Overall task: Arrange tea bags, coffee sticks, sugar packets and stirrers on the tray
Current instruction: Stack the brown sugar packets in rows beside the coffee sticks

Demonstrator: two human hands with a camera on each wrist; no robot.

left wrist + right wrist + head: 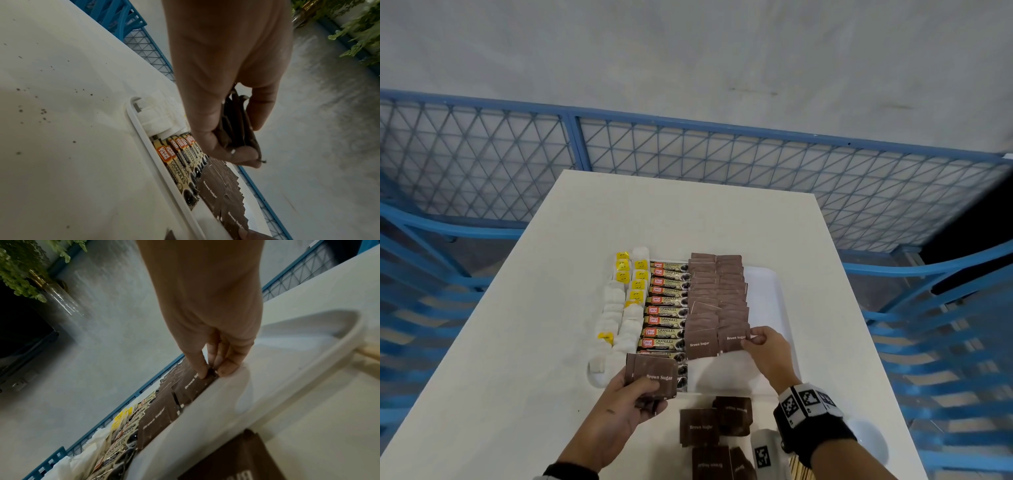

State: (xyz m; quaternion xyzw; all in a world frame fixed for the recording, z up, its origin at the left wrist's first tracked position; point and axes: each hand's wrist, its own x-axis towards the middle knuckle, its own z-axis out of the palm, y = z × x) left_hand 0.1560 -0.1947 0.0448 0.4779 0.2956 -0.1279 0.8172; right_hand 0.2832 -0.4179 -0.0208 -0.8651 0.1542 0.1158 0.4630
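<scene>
A white tray on the table holds white tea bags with yellow tags at the left, a column of coffee sticks in the middle and two columns of brown sugar packets. My left hand grips a small stack of brown sugar packets above the tray's near edge; the left wrist view shows that stack edge-on between thumb and fingers. My right hand pinches the right edge of the nearest packet in the right column, seen too as packet in the right wrist view.
Several loose brown sugar packets lie on the table in front of the tray. A white cup with a marker, holding wooden stirrers, stands near my right wrist. A white dish is at the right. Blue mesh fencing surrounds the table.
</scene>
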